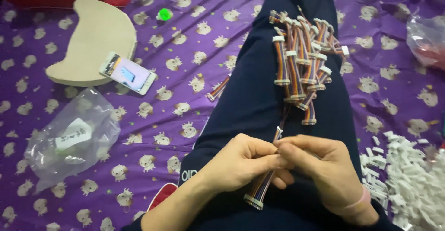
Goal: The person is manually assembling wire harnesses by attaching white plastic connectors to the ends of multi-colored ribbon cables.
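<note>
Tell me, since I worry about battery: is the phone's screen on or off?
On. The phone lies face up on the purple sheet, its screen lit pale with a blue patch.

The light is soft and quite even, a little dim, with a cool purple tone from the cloth. Shadows are weak. The plastic bag gives a pale glare, and the phone screen shines. The hands look slightly blurred. The corners seem softer and a little darker.
</note>
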